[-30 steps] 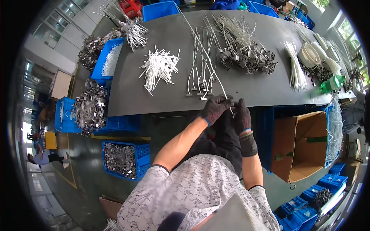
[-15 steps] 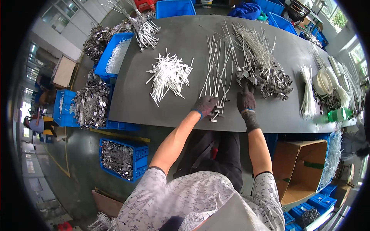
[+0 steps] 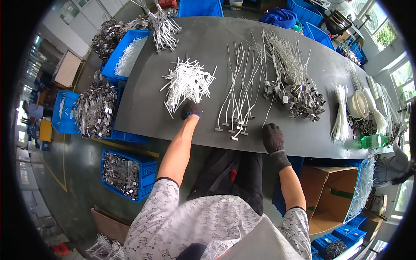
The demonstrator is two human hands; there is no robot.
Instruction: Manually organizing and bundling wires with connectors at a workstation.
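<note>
My left hand (image 3: 190,109), in a dark knit glove, is at the near edge of a loose pile of short white tubes (image 3: 188,82). Its fingertips are hidden, so I cannot tell whether they grip one. My right hand (image 3: 273,138), gloved alike, is closed near the table's front edge, with a thin wire (image 3: 268,113) rising from its fingertips. Between my hands lie several wires with white sleeves (image 3: 234,95), their small metal end pieces (image 3: 234,130) toward me. Beyond my right hand is a large heap of thin wires with metal clips (image 3: 297,97).
The grey table (image 3: 147,95) has a curved far edge. On its right are a white tube bundle (image 3: 340,117), a white coil (image 3: 359,104) and a green bottle (image 3: 375,141). Blue crates (image 3: 130,175) of parts stand at the left; an open cardboard box (image 3: 329,195) is below right.
My left hand has moved from the sleeved wires to the white tube pile. My right hand has drawn back toward me from the clip heap with a wire. The sleeved wires now lie released.
</note>
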